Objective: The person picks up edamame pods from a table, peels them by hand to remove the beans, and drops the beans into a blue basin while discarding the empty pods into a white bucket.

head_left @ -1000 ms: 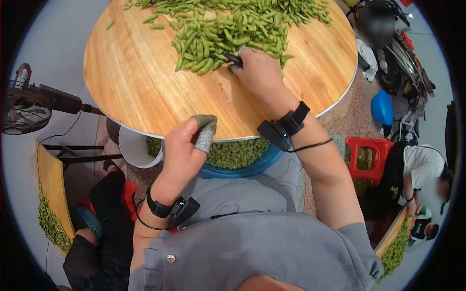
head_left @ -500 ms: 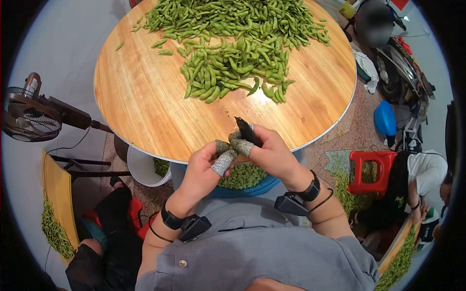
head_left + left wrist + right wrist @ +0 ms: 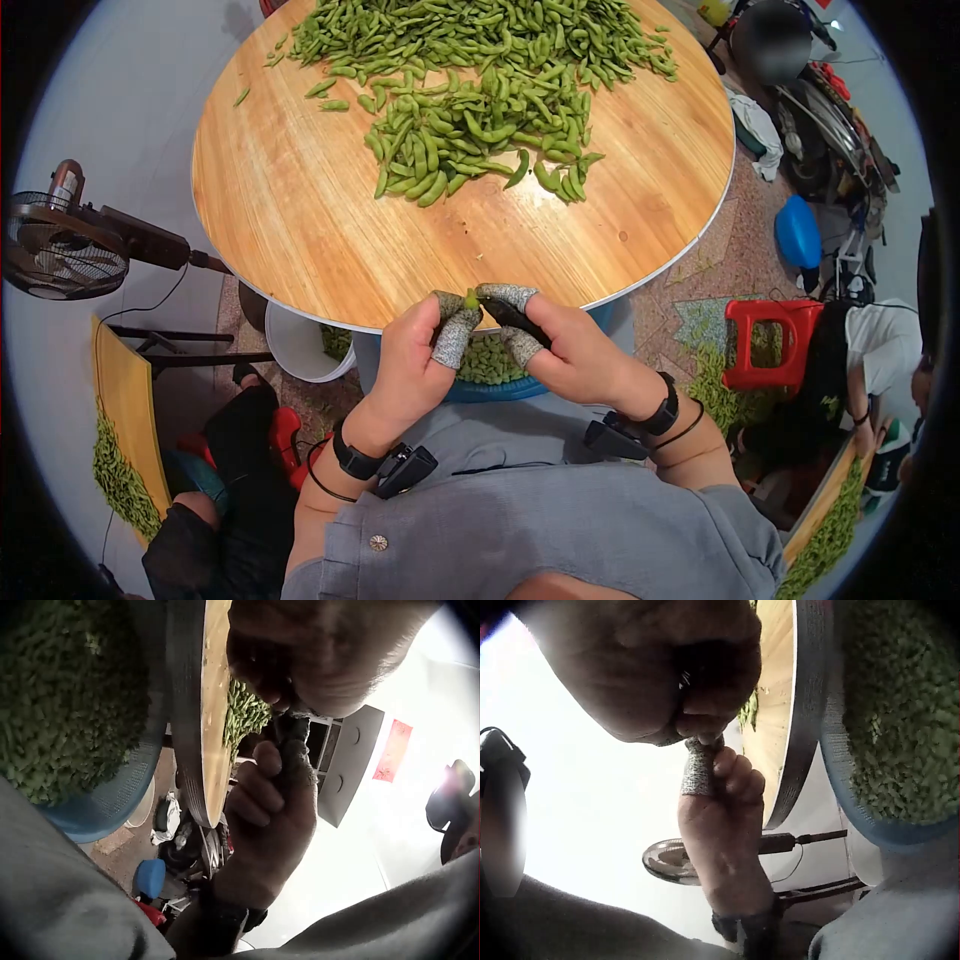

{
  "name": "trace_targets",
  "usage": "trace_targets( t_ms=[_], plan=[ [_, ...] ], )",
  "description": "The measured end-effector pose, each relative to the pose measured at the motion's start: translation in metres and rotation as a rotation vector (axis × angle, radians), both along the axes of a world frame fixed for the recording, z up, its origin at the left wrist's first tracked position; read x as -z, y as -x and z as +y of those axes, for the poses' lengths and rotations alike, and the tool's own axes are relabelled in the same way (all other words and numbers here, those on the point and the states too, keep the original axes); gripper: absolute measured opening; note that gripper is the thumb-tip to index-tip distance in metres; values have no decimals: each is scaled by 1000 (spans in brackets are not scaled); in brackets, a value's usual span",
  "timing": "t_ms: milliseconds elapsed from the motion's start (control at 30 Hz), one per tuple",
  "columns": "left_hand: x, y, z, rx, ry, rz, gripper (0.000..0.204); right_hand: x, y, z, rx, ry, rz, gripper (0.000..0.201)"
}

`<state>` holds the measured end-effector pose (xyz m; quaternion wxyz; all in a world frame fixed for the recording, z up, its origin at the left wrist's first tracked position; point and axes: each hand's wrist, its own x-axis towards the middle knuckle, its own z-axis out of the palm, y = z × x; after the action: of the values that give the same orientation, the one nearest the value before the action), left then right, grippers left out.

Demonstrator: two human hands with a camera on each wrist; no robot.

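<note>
At the near edge of the round table (image 3: 290,215), my left hand (image 3: 408,345) pinches a green edamame pod (image 3: 472,299) between its thumb and forefinger. Only a short end of the pod shows. My right hand (image 3: 570,345) meets it from the other side, holding a small black tool (image 3: 508,320) whose working end is mostly hidden. Grey wraps cover thumb and forefinger on both hands. In the right wrist view, the left hand's wrapped finger (image 3: 697,771) touches the right hand's fingertips. A heap of edamame pods (image 3: 470,130) lies on the table.
Below the hands, a blue basket (image 3: 840,780) holds many short green pieces. A white bucket (image 3: 300,345) stands left of it. There is a fan (image 3: 70,240) at left and a red stool (image 3: 768,343) at right. Other people sit at side tables with more pods.
The right hand has come back from the pod heap to the left hand at the table edge. Since half a second ago its fingers have spread somewhat, and a pod end now shows in the left fingers.
</note>
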<state>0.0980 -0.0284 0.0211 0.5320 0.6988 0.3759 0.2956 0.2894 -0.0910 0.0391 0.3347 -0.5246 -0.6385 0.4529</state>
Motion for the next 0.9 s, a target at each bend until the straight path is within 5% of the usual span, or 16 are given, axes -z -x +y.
trace_targets(
  t_ms=[200, 267, 300, 367, 500, 567, 600, 667, 700, 767, 900],
  plan=[
    [-3, 2, -2, -21, -36, 5, 10, 5, 2, 3, -46, 46, 260, 55],
    [-6, 2, -2, -7, -420, 132, 13, 3, 3, 3, -44, -23, 166, 52],
    [-6, 2, -2, -6, -420, 132, 13, -1, 2, 3, -42, -22, 167, 52],
    [-3, 3, -2, 20, -644, 205, 15, -8, 1, 4, -94, 172, 157, 60],
    [0, 9, 0, 99, -704, 267, 18, 6, 1, 2, -139, -55, 112, 61],
    [5, 11, 3, 129, -559, 123, 14, -3, -1, 1, -121, 474, 470, 55],
    [5, 12, 2, 130, -558, 123, 14, -10, 0, -1, -121, 474, 471, 55],
    [5, 16, -2, 191, 535, -311, 11, -22, 3, -4, -59, 777, 879, 48],
    [5, 15, -3, 187, 536, -310, 11, -20, 2, -5, -62, 780, 880, 48],
    [8, 13, -3, 296, 961, -766, 14, -15, 1, -5, -62, 865, 998, 45],
    [11, 13, -3, 221, 875, -687, 16, -19, 7, -5, 52, 735, 895, 47]
  ],
)
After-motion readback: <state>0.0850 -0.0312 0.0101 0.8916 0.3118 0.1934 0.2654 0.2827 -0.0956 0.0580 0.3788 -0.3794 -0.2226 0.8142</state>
